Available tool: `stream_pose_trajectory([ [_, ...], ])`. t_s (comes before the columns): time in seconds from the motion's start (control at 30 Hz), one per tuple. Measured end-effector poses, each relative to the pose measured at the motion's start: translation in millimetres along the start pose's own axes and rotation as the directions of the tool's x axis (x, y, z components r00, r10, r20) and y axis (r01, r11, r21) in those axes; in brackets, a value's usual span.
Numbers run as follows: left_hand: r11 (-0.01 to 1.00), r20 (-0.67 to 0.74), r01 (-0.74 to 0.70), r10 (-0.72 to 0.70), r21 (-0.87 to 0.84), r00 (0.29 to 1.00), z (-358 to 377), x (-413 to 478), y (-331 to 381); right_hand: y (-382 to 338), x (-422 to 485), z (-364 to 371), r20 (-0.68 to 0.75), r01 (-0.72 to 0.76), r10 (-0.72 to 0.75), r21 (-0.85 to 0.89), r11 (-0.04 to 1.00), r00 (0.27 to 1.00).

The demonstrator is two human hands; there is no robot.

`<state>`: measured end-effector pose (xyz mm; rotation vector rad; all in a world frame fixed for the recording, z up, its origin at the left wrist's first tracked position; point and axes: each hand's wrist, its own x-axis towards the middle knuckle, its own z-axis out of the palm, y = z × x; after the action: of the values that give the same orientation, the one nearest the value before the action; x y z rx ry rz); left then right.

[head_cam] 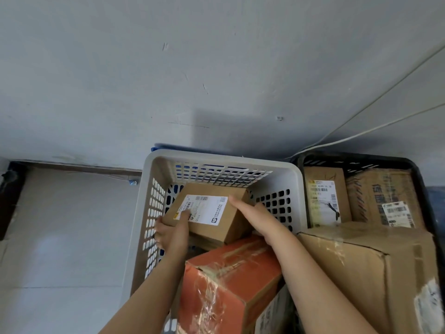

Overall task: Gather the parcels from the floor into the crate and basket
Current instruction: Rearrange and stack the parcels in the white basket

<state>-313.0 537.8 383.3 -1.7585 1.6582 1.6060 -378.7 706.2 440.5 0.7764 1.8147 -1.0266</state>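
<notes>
One cardboard parcel [216, 213], perforated basket [216, 158]

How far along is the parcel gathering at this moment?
Done: cardboard boxes lie in the black crate, an orange box sits in the white basket. In hand: left hand and right hand hold a small labelled box inside the basket. Left: letting go; no parcels on the visible floor.

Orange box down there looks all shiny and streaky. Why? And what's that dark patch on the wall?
In the head view, clear tape on the orange box catches the light, giving white glare streaks; in the same view, the dark patch on the wall is a soft shadow behind the white basket and black crate.
</notes>
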Motion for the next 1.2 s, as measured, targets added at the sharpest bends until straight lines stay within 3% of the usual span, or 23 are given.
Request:
stream_pose_trajectory([
  [0.07,1.0,-0.02,0.016,-0.016,0.009,1.0,2,1,-1,0,1,0,0.013,0.06,-0.06,-0.053,0.997,0.998],
  [0.17,0.994,-0.053,0.096,-0.099,-0.06,0.994,3,0,5,2,5,5,0.045,0.212,-0.213,0.027,0.977,0.976],
  [0.3,0.959,0.008,0.164,-0.167,-0.232,0.986,1,-5,9,-5,4,13,-0.154,0.429,-0.407,0.161,0.889,0.9],
  [0.47,0.977,0.149,0.111,-0.084,-0.183,0.985,-11,-1,2,-6,-1,21,-0.265,0.405,-0.443,-0.187,0.895,0.857],
  [0.57,0.987,0.168,0.039,-0.013,-0.155,0.986,-16,-2,-1,-1,-8,15,-0.286,0.393,-0.455,-0.25,0.885,0.843],
  [0.7,0.986,0.235,-0.079,0.112,-0.147,0.966,-23,-8,-4,-3,-18,17,-0.554,0.454,-0.531,-0.284,0.844,0.641],
  [0.83,0.987,0.201,-0.123,0.141,-0.103,0.969,-35,-19,0,-5,-23,15,-0.637,0.436,-0.566,-0.37,0.82,0.524],
  [0.97,0.982,0.185,-0.188,0.186,-0.002,0.965,-43,-23,-11,5,-13,13,-0.616,0.318,-0.511,-0.403,0.858,0.599],
  [1.1,0.916,0.251,-0.337,0.282,0.215,0.926,-29,-4,-10,10,13,18,-0.383,0.143,-0.307,-0.4,0.905,0.871],
  [1.2,0.868,0.377,-0.431,0.324,0.246,0.868,-12,4,0,12,28,16,-0.252,0.072,-0.155,-0.311,0.948,0.955],
])
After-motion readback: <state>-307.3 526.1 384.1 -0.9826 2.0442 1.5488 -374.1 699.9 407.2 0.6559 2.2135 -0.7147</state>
